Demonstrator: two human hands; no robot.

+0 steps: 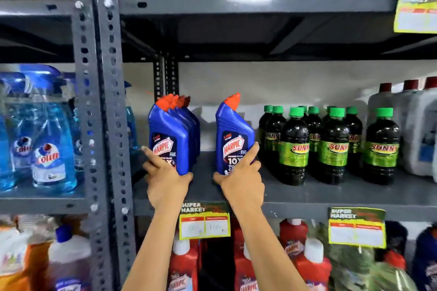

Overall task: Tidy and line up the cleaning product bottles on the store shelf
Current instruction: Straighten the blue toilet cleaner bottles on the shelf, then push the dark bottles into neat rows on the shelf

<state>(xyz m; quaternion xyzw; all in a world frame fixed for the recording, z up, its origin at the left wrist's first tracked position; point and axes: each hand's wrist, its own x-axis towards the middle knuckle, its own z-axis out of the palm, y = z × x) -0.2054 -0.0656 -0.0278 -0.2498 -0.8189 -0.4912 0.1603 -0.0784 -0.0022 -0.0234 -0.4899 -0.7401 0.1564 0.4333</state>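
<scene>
On the grey shelf (pixel 307 194), the left hand (pixel 165 179) grips the front blue Harpic bottle (pixel 169 142) of a row; the right hand (pixel 241 182) grips a separate Harpic bottle (pixel 233 139) beside green-capped bottles (pixel 335 146)

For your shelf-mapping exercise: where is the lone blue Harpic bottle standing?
The lone Harpic bottle stands mid-frame on the middle shelf, between the Harpic row and the green-capped Sunny bottles, gripped by the right hand.

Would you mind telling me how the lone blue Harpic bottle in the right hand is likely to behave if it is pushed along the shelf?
The Harpic bottle looks tall, narrow and angle-necked, so a high push may tip it. Its glossy plastic probably slides easily on the shelf. The right hand grips low, which should steady it.
</scene>
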